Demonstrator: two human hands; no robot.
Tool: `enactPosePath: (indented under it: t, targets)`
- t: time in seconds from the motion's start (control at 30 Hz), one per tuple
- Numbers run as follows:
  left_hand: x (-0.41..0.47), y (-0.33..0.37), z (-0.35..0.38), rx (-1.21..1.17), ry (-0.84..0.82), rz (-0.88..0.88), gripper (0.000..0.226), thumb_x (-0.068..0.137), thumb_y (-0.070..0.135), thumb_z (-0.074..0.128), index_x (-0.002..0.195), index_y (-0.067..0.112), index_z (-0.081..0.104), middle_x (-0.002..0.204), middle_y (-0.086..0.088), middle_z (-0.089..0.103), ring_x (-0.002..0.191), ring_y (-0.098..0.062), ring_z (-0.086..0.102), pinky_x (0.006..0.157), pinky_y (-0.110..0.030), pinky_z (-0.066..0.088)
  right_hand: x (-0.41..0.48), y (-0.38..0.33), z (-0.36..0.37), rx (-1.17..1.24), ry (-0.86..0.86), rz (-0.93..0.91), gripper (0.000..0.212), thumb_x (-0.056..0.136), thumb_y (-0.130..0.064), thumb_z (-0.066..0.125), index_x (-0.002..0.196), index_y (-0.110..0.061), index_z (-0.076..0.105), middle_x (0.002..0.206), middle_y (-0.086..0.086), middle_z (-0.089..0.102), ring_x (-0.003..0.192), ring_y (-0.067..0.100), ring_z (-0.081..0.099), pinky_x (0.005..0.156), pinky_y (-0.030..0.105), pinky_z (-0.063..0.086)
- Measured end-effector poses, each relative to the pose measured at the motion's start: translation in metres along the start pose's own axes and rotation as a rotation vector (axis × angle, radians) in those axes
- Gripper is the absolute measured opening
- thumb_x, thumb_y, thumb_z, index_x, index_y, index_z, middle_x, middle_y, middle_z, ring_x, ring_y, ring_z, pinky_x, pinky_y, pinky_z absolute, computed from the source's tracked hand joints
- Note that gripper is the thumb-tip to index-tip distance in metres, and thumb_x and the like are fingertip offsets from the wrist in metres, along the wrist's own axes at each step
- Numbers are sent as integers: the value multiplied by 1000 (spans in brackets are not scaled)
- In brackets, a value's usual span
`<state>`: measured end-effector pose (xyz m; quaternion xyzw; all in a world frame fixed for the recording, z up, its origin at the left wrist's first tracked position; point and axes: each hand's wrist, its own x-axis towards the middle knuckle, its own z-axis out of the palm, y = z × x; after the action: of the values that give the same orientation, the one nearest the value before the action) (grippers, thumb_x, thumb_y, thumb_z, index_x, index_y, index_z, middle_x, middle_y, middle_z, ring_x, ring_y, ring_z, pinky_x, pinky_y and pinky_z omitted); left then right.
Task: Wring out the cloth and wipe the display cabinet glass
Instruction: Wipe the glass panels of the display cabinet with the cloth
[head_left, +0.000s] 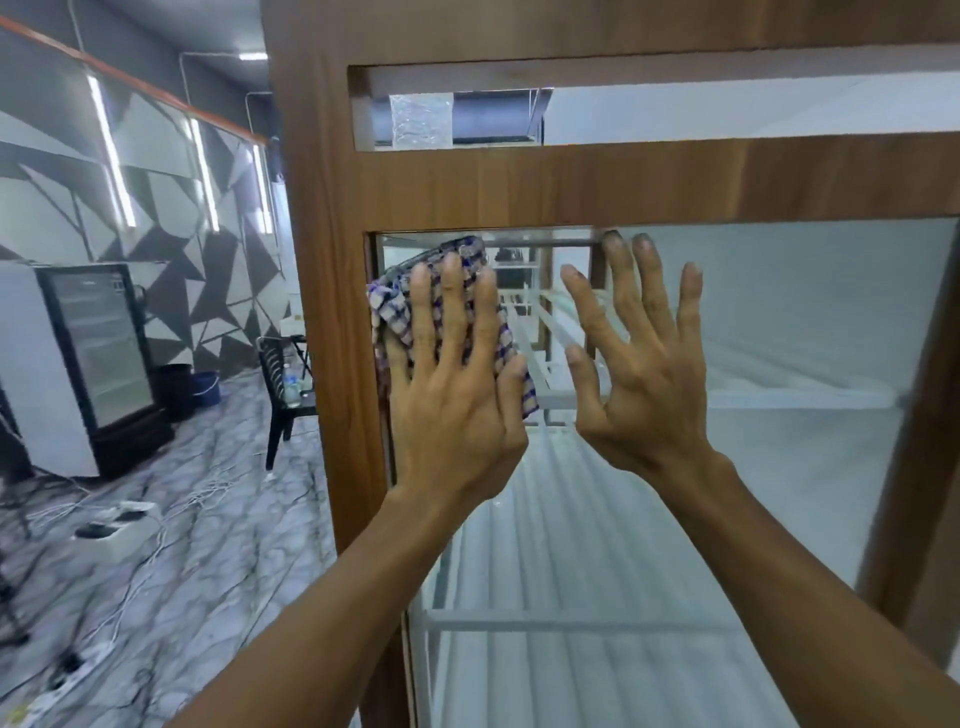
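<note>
Cloth (387, 306), checked, lies flat on the display cabinet glass (779, 338) at its upper left corner, pressed there by the straight fingers of the left hand (457, 395). The right hand (644, 384) is spread and grasps nothing, farther right near the glass's top edge. Judgement: wringing done, wiping just begun, most glass left.

Person's arms, head view. Left forearm (337, 613) and right forearm (810, 597): bare, unsleeved. Left hand (457, 410) and right hand (644, 389): ungloved, long slender fingers, short-trimmed nails, tendons visible across the backs.
</note>
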<state>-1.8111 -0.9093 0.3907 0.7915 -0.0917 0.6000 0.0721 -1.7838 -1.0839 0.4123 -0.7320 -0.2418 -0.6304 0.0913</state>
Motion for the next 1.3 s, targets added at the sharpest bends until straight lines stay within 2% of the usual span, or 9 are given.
enactPosePath:
  t: [0.17,0.33,0.47,0.5,0.63,0.7,0.93,1.1,1.3]
  targets:
    - [-6,-3,10,-23,26,177,65,108,41,33,163,9,19,171,-15,19,160,-27,6,128,-57,13,-5,2,1,-62,-43,1,58,103,-30,40,159,-17,31,167,19,20,157,35,13,125,64,6]
    - [9,14,15,-69,172,-94,64,108,36,37,161,3,24,169,-20,21,158,-38,15,129,-56,10,-5,0,1,-22,-34,15,60,102,-27,44,160,-17,30,168,17,20,157,34,13,126,62,6]
    - [2,28,19,-38,21,222,64,108,42,29,162,8,22,170,-18,19,159,-36,15,128,-59,12,-9,6,-1,28,12,26,60,99,-20,45,158,-12,34,166,18,24,157,33,16,127,56,3]
    - [-1,18,18,-15,17,230,64,108,43,29,162,8,24,171,-17,19,159,-36,16,127,-60,13,-11,9,-3,17,11,33,60,100,-21,47,158,-13,34,167,16,23,157,32,15,127,56,2]
    - [0,9,17,29,141,-64,67,108,44,30,163,6,23,170,-18,18,159,-36,14,126,-62,13,-26,30,-11,-73,6,101,60,102,-30,48,159,-23,31,168,13,18,157,34,12,126,61,2]
    - [9,31,21,11,139,-84,69,108,44,30,163,6,19,171,-18,16,160,-35,11,127,-61,11,-28,40,-15,-110,-7,122,60,102,-33,42,160,-25,28,169,14,16,157,34,10,125,63,2]
    - [24,114,43,16,67,176,69,106,43,40,164,9,21,172,-11,15,160,-29,11,128,-48,-7,-34,91,-36,-164,21,175,57,105,-33,30,161,-21,26,169,14,16,157,34,10,123,66,4]
    - [31,144,50,13,15,260,68,108,43,36,165,10,19,173,-9,14,161,-27,8,129,-49,-4,-43,126,-49,-239,33,179,55,108,-36,25,161,-21,24,169,16,18,157,36,12,124,65,2]
    - [39,182,61,-4,-32,369,67,110,44,29,166,11,13,174,-8,9,161,-26,4,129,-51,1,-63,158,-71,-365,39,331,57,109,-41,23,163,-25,19,168,25,9,157,40,7,123,64,-1]
